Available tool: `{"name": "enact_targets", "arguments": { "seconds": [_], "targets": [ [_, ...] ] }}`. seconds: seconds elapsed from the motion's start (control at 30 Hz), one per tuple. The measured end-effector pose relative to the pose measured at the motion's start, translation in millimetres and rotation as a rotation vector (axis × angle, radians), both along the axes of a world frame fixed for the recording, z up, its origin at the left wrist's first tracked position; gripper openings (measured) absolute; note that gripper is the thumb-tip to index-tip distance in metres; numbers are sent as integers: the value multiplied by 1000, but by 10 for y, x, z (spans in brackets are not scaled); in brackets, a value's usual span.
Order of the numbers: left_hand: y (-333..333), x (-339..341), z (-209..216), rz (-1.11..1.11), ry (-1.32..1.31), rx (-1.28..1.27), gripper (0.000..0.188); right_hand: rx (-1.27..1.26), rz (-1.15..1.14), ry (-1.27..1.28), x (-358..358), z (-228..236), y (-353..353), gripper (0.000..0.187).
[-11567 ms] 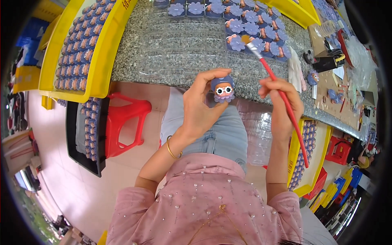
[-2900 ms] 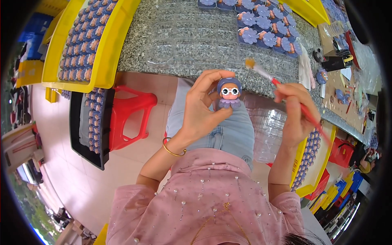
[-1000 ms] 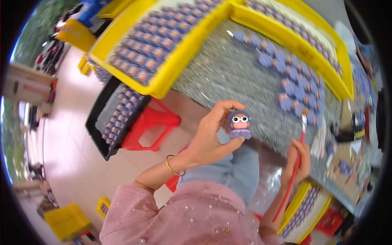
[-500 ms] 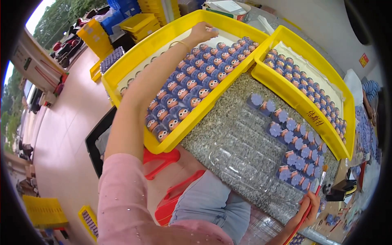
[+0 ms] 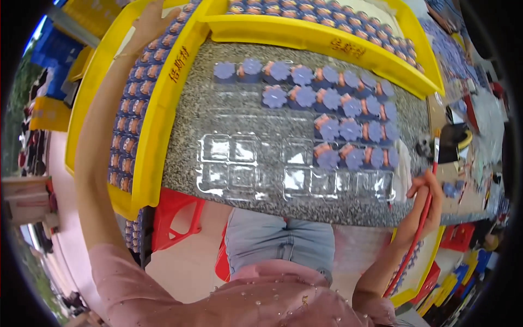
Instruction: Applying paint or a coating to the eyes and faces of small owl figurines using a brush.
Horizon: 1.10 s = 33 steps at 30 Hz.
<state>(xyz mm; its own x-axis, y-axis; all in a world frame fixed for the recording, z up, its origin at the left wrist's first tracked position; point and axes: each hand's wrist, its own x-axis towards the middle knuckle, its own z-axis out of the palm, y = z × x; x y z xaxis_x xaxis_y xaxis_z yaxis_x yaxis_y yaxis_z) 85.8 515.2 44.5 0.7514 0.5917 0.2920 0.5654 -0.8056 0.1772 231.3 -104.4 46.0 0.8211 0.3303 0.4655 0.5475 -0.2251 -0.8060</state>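
Observation:
My right hand (image 5: pixel 427 204) is closed around a long red-handled paintbrush (image 5: pixel 419 240), bristles pointing up, at the table's right side. At the far left, my left hand (image 5: pixel 150 27) reaches into the yellow tray (image 5: pixel 155 147), beside rows of small dark-blue figures with goggle-like eyes (image 5: pixel 131 111). Its fingertips are partly cut off and blurred, so I cannot make out whether it holds anything. Between my hands lies a clear plastic compartment tray (image 5: pixel 239 158). Similar figures topped with purple flower shapes (image 5: pixel 329 129) fill its back and right pockets; several front and left pockets are bare.
A second yellow tray (image 5: pixel 321 35) with more figures stands along the back of the speckled stone table (image 5: pixel 190 98). Black and yellow tape-like items (image 5: pixel 457 139) and loose purple pieces (image 5: pixel 451 189) lie at the right. A red stool (image 5: pixel 177 218) is below the left edge.
My view has swung left-to-right so the table sits squarer before me. My left hand remains over the left yellow tray; the small figure it pinched is no longer clearly visible. My right hand still holds the paintbrush.

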Motion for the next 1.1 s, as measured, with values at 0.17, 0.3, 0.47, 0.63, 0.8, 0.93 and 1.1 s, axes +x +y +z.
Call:
{"name": "enact_targets", "arguments": {
  "seconds": [0.17, 0.3, 0.47, 0.63, 0.8, 0.93, 1.1],
  "targets": [
    [-2422, 374, 273, -490, -17, -228, 25, 44, -19, -109, 210, 90, -318, 33],
    [-2981, 191, -51, -602, 120, -115, 39, 145, -120, 51, 853, 125, -573, 34],
    [-3001, 254, -179, -597, 146, -88, 42, -256, -351, -192, 1399, 6, -789, 29],
    [-3087, 257, -284, -552, 88, -70, 35, -593, -367, -100, 1636, -146, -708, 35],
    [-3077, 219, -399, -512, -64, -117, 31, -11, -273, -195, 1238, -31, -690, 34],
    [-3037, 287, -575, -318, -328, -329, 26, 320, 131, 76, 354, 25, -592, 32],
    [-3375, 192, -243, -286, -721, -1135, 32, 357, 352, 238, -307, -83, -436, 36]
  ]
}}
